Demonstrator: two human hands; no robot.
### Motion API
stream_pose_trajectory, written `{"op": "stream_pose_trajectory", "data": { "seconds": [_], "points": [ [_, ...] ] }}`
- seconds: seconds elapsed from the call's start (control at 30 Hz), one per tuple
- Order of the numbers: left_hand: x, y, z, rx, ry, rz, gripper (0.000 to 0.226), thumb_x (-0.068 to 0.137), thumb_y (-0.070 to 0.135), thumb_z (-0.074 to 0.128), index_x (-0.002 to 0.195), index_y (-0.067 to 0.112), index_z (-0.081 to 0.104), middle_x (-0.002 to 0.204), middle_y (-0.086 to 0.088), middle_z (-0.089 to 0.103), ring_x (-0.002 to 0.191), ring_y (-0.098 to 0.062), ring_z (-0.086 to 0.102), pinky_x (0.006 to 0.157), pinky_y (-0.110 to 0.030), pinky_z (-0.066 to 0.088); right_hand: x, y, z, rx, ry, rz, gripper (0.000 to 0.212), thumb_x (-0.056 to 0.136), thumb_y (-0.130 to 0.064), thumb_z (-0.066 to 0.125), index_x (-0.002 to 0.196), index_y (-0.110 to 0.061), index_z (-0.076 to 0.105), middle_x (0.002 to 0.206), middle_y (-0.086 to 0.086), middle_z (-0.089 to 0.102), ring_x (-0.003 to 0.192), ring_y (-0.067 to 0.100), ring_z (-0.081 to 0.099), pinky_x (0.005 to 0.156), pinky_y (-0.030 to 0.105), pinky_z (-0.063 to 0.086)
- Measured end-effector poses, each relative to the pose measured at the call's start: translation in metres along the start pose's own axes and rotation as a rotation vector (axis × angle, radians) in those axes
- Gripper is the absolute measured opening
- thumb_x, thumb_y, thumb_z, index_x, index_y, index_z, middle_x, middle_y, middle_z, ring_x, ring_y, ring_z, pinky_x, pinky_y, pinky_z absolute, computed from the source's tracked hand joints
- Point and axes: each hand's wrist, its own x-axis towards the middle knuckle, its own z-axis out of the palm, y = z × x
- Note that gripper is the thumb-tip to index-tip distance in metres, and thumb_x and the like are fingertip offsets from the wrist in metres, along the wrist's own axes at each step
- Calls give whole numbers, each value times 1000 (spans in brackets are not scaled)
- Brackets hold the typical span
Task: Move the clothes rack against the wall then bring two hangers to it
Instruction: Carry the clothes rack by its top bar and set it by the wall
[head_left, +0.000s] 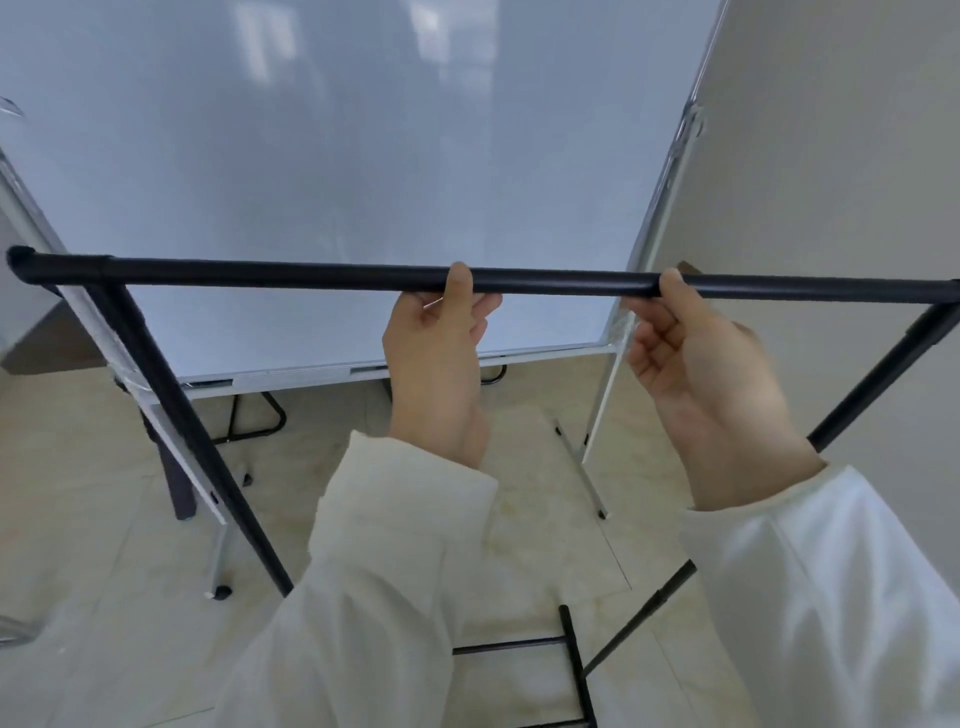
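The black clothes rack (270, 274) stands in front of me, its top bar running across the whole view at about chest height. My left hand (436, 353) grips the bar near its middle, thumb over the top. My right hand (696, 353) holds the same bar a little further right, fingers curled under it. The rack's left upright (171, 410) slants down to the floor, the right upright (883, 374) drops at the right edge, and its lower rungs (571, 654) show between my white sleeves. No hangers are in view.
A large whiteboard (337, 182) on a metal wheeled stand (221, 561) stands just behind the rack. A plain wall (831, 156) rises at the right. The floor (545, 519) is pale tile. A dark desk corner (36, 338) sits at the far left.
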Motion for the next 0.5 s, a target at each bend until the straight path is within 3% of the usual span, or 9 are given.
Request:
{"op": "stream_pose_trajectory", "data": {
  "seconds": [0.17,0.33,0.5],
  "points": [
    [7,-28,56,25,-92,-11,16,92,28,49,90,13,54,96,-2,64,82,-3,66,86,-14,47,35,-24,-45,23,50,-7,15,88,-27,55,81,-15,61,72,-4,66,56,5,49,54,15,45],
    [9,-52,105,41,-156,-32,19,91,28,50,96,10,54,90,2,64,78,0,66,83,-13,49,61,-43,-86,77,107,-25,16,88,-26,55,85,-12,63,65,-4,65,51,4,50,48,14,45],
    [12,-73,152,45,-223,-71,15,92,28,49,87,14,53,87,4,63,75,1,65,84,-13,48,85,-61,-122,74,183,-68,20,88,-26,56,73,-14,61,72,-1,64,53,5,49,48,15,45]
  ]
}}
